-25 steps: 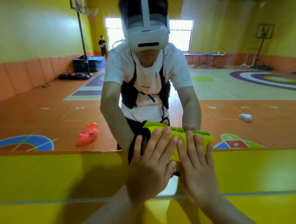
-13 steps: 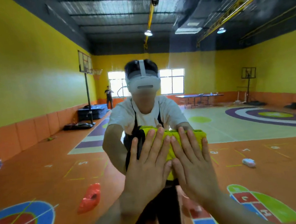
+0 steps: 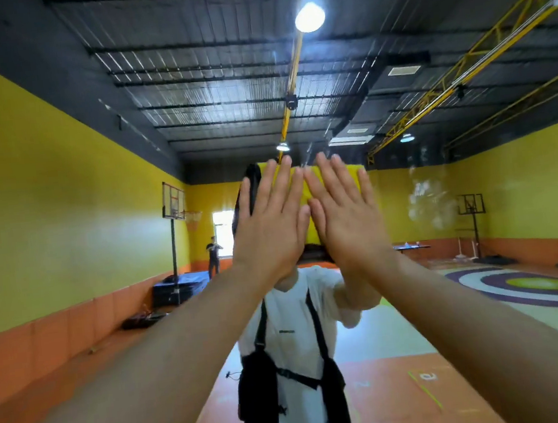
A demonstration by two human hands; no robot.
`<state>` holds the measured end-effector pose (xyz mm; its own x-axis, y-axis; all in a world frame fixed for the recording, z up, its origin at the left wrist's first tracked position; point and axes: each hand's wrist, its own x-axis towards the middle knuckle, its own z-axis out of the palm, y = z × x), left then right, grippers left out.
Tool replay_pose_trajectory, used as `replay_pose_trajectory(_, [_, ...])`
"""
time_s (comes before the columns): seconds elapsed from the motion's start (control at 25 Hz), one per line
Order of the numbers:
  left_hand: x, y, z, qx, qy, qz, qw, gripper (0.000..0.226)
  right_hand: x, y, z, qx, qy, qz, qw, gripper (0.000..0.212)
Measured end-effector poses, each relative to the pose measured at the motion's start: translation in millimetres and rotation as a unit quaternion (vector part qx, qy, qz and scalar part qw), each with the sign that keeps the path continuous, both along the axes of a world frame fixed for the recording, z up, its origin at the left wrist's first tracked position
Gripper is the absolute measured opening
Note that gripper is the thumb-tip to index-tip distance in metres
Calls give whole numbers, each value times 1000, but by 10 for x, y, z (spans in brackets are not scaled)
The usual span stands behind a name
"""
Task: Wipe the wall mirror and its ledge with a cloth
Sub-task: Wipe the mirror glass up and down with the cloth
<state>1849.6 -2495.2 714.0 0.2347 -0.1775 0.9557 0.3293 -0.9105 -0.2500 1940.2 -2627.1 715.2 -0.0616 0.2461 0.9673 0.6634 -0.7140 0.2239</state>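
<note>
A sports hall fills the frame. Yellow walls run down both sides, with an orange padded band along their base. The ceiling in the upper half is dark and ribbed, crossed by a yellow truss at upper right, with a bright lamp at top centre. A basketball hoop stands left of centre over blue mats; a second hoop stands at right. A bright window shows at centre. The orange floor carries purple rings at lower right.

2 flat hands, yellow cloth, seemingly against mirror
</note>
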Motion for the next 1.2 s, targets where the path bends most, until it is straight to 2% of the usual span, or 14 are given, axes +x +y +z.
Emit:
replay_pose_trajectory(0.28, [182,-165,1758,-27,-21,-1,999,57,183,-88,1795,24,8,10,1000,53])
replay_pose_trajectory(0.4, [257,-283,2132,-43,-38,0,998,57,223,-174,2201,23,7,16,1000,53])
replay_pose_trajectory(0.56, [309,-331,2133,-56,-54,8,997,59,200,-226,2189,11,-8,29,999,53])
replay_pose_trajectory(0.72, [484,-726,2045,-60,-50,3,997,59,415,-647,2150,-14,-6,34,999,52])
replay_pose_trajectory(0.92, [774,-1128,1957,-53,-47,-3,997,58,699,-1068,2037,-14,-3,32,999,54])
replay_pose_trajectory(1.2, [909,-1281,1692,-39,-53,-10,998,59,830,-1218,1770,-1,-2,36,999,54])
